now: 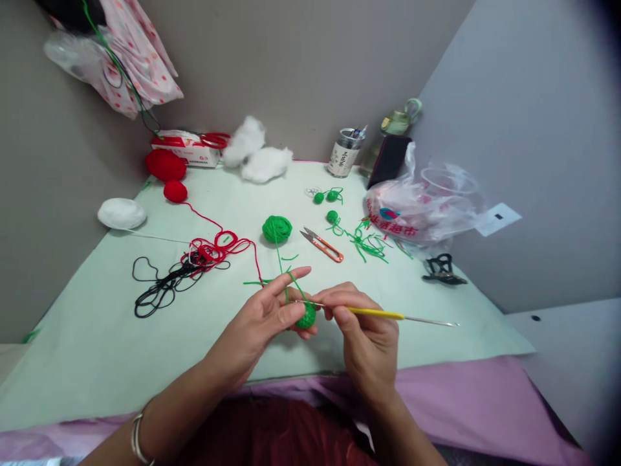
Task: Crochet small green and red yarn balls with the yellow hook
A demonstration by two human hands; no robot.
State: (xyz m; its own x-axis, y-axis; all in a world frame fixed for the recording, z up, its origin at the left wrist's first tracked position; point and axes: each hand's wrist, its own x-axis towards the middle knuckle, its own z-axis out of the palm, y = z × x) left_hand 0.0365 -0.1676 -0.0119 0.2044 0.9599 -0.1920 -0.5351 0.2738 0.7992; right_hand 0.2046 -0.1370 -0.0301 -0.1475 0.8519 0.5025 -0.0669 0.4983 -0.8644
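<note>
Near the counter's front edge, the left hand pinches the green ball; the right hand clasps the hook, pointing left toward it.

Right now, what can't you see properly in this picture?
- Head view: the far side of the little green ball, hidden by itself and the left hand's fingers.
- Head view: the stitches on that ball, too small to count.
- Head view: part of the green bottle, behind the dark slab.
- Head view: the top of the spotted cloth, cut off by the upper edge.
- Head view: small print on the box, too tiny.
</note>
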